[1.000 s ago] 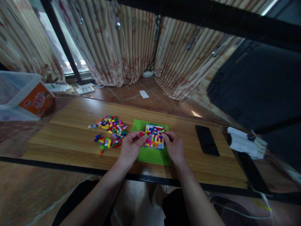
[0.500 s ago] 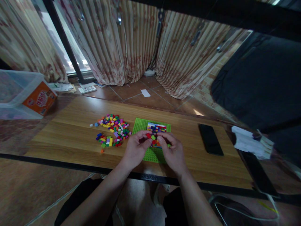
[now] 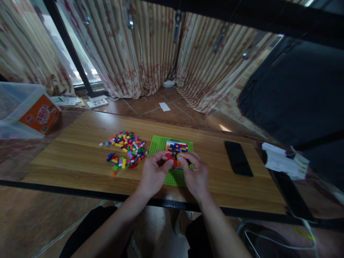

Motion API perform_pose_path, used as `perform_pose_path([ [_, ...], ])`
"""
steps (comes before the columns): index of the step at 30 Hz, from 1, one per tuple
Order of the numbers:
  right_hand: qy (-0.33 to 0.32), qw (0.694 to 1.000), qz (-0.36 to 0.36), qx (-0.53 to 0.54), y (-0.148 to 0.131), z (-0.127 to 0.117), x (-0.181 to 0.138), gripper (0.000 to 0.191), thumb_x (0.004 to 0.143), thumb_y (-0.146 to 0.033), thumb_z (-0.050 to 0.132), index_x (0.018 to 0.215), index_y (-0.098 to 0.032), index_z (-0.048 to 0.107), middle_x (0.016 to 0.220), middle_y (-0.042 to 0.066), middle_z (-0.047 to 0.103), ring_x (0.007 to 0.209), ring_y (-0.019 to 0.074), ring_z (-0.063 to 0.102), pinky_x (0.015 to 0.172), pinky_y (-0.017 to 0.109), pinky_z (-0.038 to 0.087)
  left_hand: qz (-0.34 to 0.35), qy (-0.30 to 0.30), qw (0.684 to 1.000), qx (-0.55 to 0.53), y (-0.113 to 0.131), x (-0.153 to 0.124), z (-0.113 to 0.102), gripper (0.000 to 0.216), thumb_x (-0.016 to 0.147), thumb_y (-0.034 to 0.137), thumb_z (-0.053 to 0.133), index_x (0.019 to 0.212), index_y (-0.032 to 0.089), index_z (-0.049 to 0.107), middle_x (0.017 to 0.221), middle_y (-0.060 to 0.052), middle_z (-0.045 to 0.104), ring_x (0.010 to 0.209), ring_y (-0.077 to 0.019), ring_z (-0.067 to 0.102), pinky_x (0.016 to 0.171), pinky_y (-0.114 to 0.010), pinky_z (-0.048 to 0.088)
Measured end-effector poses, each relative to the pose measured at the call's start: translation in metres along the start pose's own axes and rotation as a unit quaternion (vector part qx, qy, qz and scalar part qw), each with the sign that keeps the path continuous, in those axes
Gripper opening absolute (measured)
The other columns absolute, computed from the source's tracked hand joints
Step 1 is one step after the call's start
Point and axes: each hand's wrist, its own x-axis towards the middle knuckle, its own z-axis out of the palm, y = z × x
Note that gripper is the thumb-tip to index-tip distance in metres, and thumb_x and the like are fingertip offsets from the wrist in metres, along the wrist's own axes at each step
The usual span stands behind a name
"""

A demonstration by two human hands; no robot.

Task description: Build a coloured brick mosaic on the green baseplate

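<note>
My left hand [image 3: 156, 169] is closed in a pinch on a red toy brick [image 3: 169, 156] above the green baseplate [image 3: 157, 144]. Close beside it, my right hand [image 3: 195, 172] pinches a small light-green brick [image 3: 178, 156] between thumb and forefinger. Beyond my fingertips, rows of coloured bricks [image 3: 176, 146] are set on the baseplate: white, blue, red and other colours. My hands cover the near part of these rows. To the left on the wooden table lies a loose pile of mixed bricks [image 3: 130, 145].
A black phone [image 3: 238, 158] lies on the table [image 3: 67, 150] at the right. Beyond that edge are white papers [image 3: 282, 160] and a dark flat object [image 3: 292, 195]. A clear plastic box [image 3: 32, 93] with an orange label stands at the far left. Curtains [image 3: 156, 46] hang behind.
The light-green brick has come away from the red one and now sits at my right fingertips. The red brick stays in my left hand. The whole view has shifted slightly.
</note>
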Motion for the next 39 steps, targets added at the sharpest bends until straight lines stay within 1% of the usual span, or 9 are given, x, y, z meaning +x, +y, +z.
perform_pose_path([
  [5,0.068,0.996,0.047,-0.029,0.022,-0.033,0.01,0.02,0.088,-0.037,0.059,0.089,-0.023,0.074,0.089,0.005,0.071,0.084,0.0205,0.065,0.077,0.034,0.051,-0.018,0.007,1.0,0.008,0.003,0.004,-0.006,0.015,0.073,0.025,0.068,0.086,0.017,0.069,0.07,0.001,0.064,0.061,-0.012,0.057,0.06,-0.024,0.046],
  [9,0.014,0.997,0.056,-0.048,0.031,-0.046,0.01,0.022,0.088,-0.036,0.059,0.09,-0.022,0.075,0.09,0.006,0.072,0.085,0.0209,0.066,0.077,0.034,0.051,-0.043,-0.031,0.998,0.037,0.003,0.003,-0.009,0.018,0.077,0.026,0.063,0.092,0.019,0.07,0.06,0.004,0.056,0.051,-0.0103,0.048,0.048,-0.021,0.038],
  [13,-0.052,0.995,0.052,-0.061,0.031,-0.04,0.008,0.02,0.086,-0.035,0.06,0.088,-0.023,0.076,0.09,0.005,0.073,0.084,0.0211,0.067,0.076,0.034,0.051,-0.036,-0.092,0.992,0.08,0.0,-0.002,-0.006,0.02,0.084,0.028,0.057,0.096,0.02,0.072,0.056,0.004,0.051,0.048,-0.0096,0.039,0.045,-0.021,0.03],
  [19,-0.083,0.992,0.073,-0.062,0.034,-0.031,0.012,0.017,0.083,-0.035,0.061,0.083,-0.025,0.075,0.087,0.003,0.074,0.082,0.0215,0.067,0.077,0.035,0.05,-0.04,-0.153,0.981,0.109,-0.003,-0.007,0.001,0.033,0.084,0.03,0.058,0.113,0.019,0.07,0.06,0.005,0.049,0.051,-0.0101,0.04,0.048,-0.021,0.03],
  [23,-0.054,0.992,0.11,-0.031,0.038,-0.027,0.015,0.016,0.079,-0.036,0.065,0.08,-0.023,0.074,0.081,0.003,0.074,0.075,0.0202,0.066,0.072,0.033,0.05,-0.058,-0.195,0.972,0.114,-0.007,-0.008,0.009,0.05,0.083,0.029,0.056,0.132,0.019,0.06,0.057,0.005,0.052,0.051,-0.0117,0.045,0.049,-0.023,0.031],
  [26,-0.045,0.989,0.142,0.017,0.039,-0.024,0.016,0.015,0.076,-0.035,0.067,0.077,-0.021,0.072,0.077,0.003,0.073,0.07,0.0185,0.065,0.068,0.031,0.049,-0.066,-0.202,0.971,0.106,-0.009,-0.009,0.014,0.057,0.082,0.026,0.056,0.138,0.019,0.054,0.056,0.005,0.053,0.049,-0.0119,0.045,0.048,-0.023,0.031],
  [31,-0.015,0.976,0.196,0.087,0.039,-0.02,0.02,0.018,0.065,-0.036,0.076,0.068,-0.02,0.07,0.068,0.002,0.071,0.063,0.0163,0.062,0.062,0.029,0.048,-0.068,-0.2,0.972,0.107,-0.007,-0.01,0.019,0.057,0.08,0.025,0.056,0.136,0.018,0.056,0.053,0.006,0.051,0.045,-0.012,0.042,0.046,-0.024,0.028],
  [35,-0.001,0.952,0.265,0.151,0.038,-0.017,0.022,0.028,0.054,-0.04,0.083,0.064,-0.02,0.067,0.053,-0.003,0.06,0.049,0.0116,0.049,0.049,0.025,0.039,-0.056,-0.208,0.97,0.111,-0.007,-0.011,0.02,0.053,0.081,0.024,0.055,0.134,0.02,0.058,0.052,0.006,0.05,0.044,-0.0115,0.04,0.044,-0.023,0.028],
  [39,0.008,0.936,0.304,0.18,0.036,-0.015,0.022,0.034,0.047,-0.042,0.086,0.063,-0.019,0.067,0.05,-0.003,0.058,0.047,0.0107,0.046,0.047,0.025,0.037,-0.031,-0.218,0.968,0.119,-0.009,-0.011,0.021,0.046,0.081,0.022,0.055,0.127,0.02,0.063,0.054,0.005,0.049,0.045,-0.0107,0.04,0.045,-0.022,0.027],
])
